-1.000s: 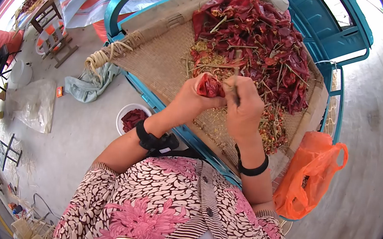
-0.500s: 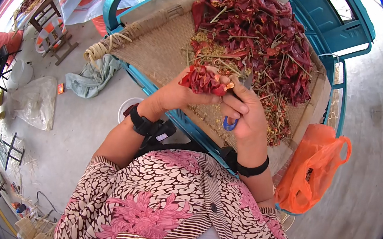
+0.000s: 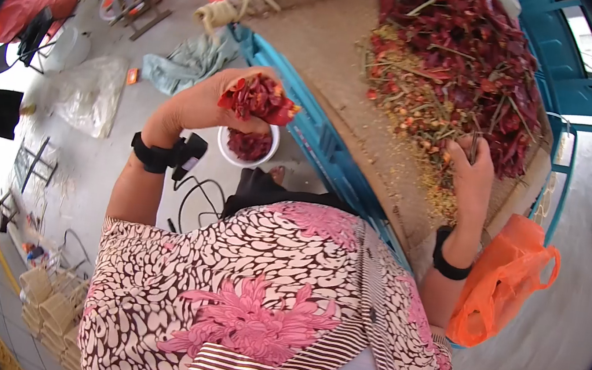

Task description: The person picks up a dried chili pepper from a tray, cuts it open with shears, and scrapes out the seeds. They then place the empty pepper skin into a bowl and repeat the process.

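My left hand is closed round a bunch of cut dried red chilies. It is held over a white bucket, which stands on the floor with more red chili pieces in it. My right hand reaches into the near edge of the chili pile on the woven tray. Its fingers are closed round scissors, of which only a thin grey blade shows; the blue handle is hidden. Loose seeds and stalks lie beside that hand.
A teal metal frame bears the tray. An orange plastic bag hangs at the right, near my right forearm. On the floor at the left lie a grey-green cloth and a clear plastic sheet. Black cables run near my left side.
My hands have moved apart. The left one has carried the chilies left, over the bucket; the right one has moved right and down to the pile with the scissors. The view has shifted.
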`<control>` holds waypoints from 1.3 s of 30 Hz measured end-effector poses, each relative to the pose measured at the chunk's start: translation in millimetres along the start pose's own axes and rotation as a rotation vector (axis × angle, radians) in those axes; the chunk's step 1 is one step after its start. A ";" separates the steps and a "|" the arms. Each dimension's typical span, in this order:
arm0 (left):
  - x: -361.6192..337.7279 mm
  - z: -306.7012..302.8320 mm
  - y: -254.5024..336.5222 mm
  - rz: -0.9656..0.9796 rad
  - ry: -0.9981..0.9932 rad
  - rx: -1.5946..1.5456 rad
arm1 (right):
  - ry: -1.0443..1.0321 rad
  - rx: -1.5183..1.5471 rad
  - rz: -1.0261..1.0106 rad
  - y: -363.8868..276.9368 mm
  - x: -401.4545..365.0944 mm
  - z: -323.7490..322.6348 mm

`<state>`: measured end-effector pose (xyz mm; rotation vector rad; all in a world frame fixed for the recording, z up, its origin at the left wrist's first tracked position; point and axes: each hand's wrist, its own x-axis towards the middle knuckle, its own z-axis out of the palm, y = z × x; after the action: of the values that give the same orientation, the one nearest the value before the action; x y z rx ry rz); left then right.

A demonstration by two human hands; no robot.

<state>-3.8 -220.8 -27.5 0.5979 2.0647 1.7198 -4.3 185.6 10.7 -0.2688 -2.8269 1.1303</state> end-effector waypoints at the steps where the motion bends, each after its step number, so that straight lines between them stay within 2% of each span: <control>1: -8.3 -7.4 -16.8 -0.091 -0.003 0.041 | 0.022 -0.208 -0.016 8.5 -0.8 -2.8; 4: -29.2 -13.3 -110.9 -0.349 0.015 0.188 | 0.070 -0.557 0.072 35.1 2.0 -11.9; 5: -35.6 -10.5 -150.6 -0.436 0.039 0.257 | 0.091 -0.578 0.046 42.9 3.8 -16.6; 7: -45.2 1.3 -206.5 -0.482 0.170 0.256 | 0.136 -0.619 -0.004 52.8 4.0 -22.3; 8: -49.1 7.6 -235.0 -0.502 0.235 0.255 | 0.182 -0.398 -0.021 49.8 2.7 -22.3; 10: -59.2 21.9 -319.9 -0.555 0.273 0.255 | 0.235 -0.349 -0.018 28.1 -2.2 -23.0; 11: -54.0 21.6 -340.4 -0.570 0.286 0.257 | 0.274 -0.327 -0.014 17.4 -6.2 -22.3; 13: -43.8 29.7 -324.1 -0.778 0.265 0.224 | 0.293 -0.285 -0.047 -0.6 -13.7 -18.6; 15: -46.1 35.2 -361.3 -0.655 0.286 0.554 | 0.310 -0.288 -0.093 -10.6 -16.3 -24.1; 18: -33.3 30.5 -371.5 -0.684 0.255 0.150 | 0.293 -0.308 -0.132 -2.9 -12.6 -27.5; 19: -23.7 29.7 -362.7 -0.679 0.218 0.038 | 0.288 -0.287 -0.116 -3.0 -10.2 -28.6; 20: -17.2 28.5 -354.3 -0.636 0.110 0.118 | 0.277 -0.263 -0.100 -2.7 -7.3 -29.2; 21: -11.5 26.8 -317.8 -0.597 0.005 0.198 | 0.286 -0.282 -0.113 -1.6 -3.3 -30.0; 22: -6.2 26.8 -294.4 -0.451 -0.095 0.179 | 0.293 -0.299 -0.125 -0.6 1.5 -30.3; 24: 7.0 34.6 -188.2 -0.472 -0.210 0.114 | 0.319 -0.356 -0.142 -2.5 13.6 -30.2; 28: 22.2 46.1 -73.4 -0.390 -0.462 -0.156 | 0.275 -0.412 -0.026 11.8 58.2 -23.7; 31: 29.9 65.7 22.8 -0.172 -0.383 -0.391 | 0.255 -0.451 0.085 11.8 87.9 -7.3; 33: 41.3 77.3 40.9 -0.015 -0.355 -0.231 | 0.264 -0.372 0.234 8.6 101.6 3.2; 34: 47.4 82.1 47.4 0.064 -0.339 -0.152 | 0.316 -0.328 0.201 14.3 107.3 8.8; 37: 69.2 101.7 42.9 0.189 -0.294 -0.142 | 0.290 -0.175 0.220 27.3 116.5 3.1; 38: 74.7 105.9 43.5 0.176 -0.276 -0.127 | 0.363 -0.167 0.072 36.8 115.1 3.0; 39: 79.6 109.8 44.0 0.161 -0.260 -0.114 | 0.303 0.041 0.097 33.5 107.7 -0.4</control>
<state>-6.9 -80.0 -5.2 0.9196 1.7693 1.7280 -105.5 230.5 -10.7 -0.5306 -2.5466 1.0608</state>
